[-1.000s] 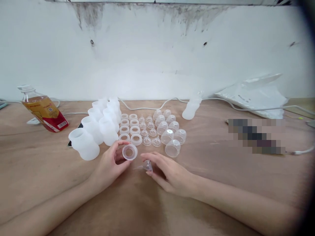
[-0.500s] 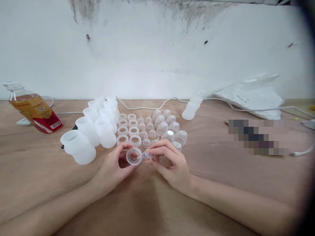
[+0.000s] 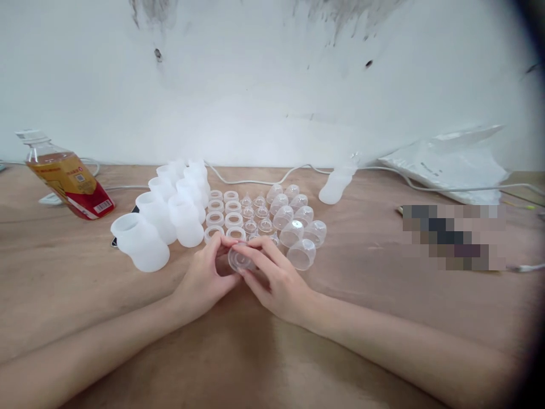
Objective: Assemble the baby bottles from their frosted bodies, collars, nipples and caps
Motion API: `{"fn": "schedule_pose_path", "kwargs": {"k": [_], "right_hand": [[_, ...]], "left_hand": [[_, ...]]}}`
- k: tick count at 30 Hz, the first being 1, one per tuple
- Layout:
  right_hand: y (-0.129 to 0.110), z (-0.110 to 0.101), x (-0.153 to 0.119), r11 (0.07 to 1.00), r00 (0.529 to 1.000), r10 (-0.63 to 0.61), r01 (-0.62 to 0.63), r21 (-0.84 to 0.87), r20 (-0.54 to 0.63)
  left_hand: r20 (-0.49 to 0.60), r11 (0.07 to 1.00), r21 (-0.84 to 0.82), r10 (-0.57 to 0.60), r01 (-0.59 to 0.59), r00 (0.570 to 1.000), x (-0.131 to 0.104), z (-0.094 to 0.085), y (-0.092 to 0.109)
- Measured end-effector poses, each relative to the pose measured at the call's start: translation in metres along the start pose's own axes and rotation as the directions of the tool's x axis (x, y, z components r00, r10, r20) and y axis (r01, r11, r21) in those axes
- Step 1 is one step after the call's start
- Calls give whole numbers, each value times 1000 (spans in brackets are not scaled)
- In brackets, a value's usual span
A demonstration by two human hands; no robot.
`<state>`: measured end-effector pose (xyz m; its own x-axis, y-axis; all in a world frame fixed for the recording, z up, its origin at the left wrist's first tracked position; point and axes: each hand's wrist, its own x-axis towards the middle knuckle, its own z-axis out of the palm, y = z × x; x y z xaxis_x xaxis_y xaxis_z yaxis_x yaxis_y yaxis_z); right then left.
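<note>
Between the fingertips of my left hand is a translucent bottle collar ring, gripped by its rim and tilted toward me. My right hand pinches a clear bottle nipple against that ring. The nipple now sits at the ring's opening; how deep it goes is hidden by my fingers. Just beyond my hands lie rows of loose collar rings and rows of clear nipples. Dome-shaped clear caps stand to the right of the nipples.
White frosted bottle bodies stand in two rows at the left. Farther left is a drink bottle. A bottle with a clear top stands by the wall, near a white cable. A plastic bag and a blurred-out object lie right.
My right hand has moved left, bringing the nipple from beside the collar ring to its opening. The ring has turned slightly in my left hand. The whole view has shifted a little.
</note>
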<state>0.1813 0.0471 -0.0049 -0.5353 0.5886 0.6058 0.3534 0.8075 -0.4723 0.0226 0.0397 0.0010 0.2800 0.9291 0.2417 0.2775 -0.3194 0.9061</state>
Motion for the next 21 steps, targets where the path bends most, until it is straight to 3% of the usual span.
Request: {"fn": "schedule_pose_path", "kwargs": {"k": [3,5,8,11,13,14,17,21], "right_hand": [[1,6,7,1000,999,3,-3,-9,-38],[2,8,9,1000,998,6,-6,-2,-69],[4,6,8,984,981,154,-142,109,-120],[4,3,9,862,911,406,-409,300,75],[4,1,10,782,853,486,-521,343,189],[3,0,10,763,838,512,-544,350,187],[3,-1,11,749,824,555,-553,364,112],[2,1,10,812,880,460,-470,346,117]], "left_hand": [[-98,1000,-11,-21,20,995,3,1,-2],[-127,997,76,-8,17,992,1,1,-2],[-98,975,206,103,-81,990,-4,1,-2],[-64,978,160,147,-135,987,-7,2,-2],[-57,985,126,129,-121,990,-7,2,-2],[-38,987,111,121,-116,992,-6,2,-2],[-6,997,9,71,-71,997,-4,1,-1],[-53,989,-144,-25,17,998,-1,-1,-4]]}}
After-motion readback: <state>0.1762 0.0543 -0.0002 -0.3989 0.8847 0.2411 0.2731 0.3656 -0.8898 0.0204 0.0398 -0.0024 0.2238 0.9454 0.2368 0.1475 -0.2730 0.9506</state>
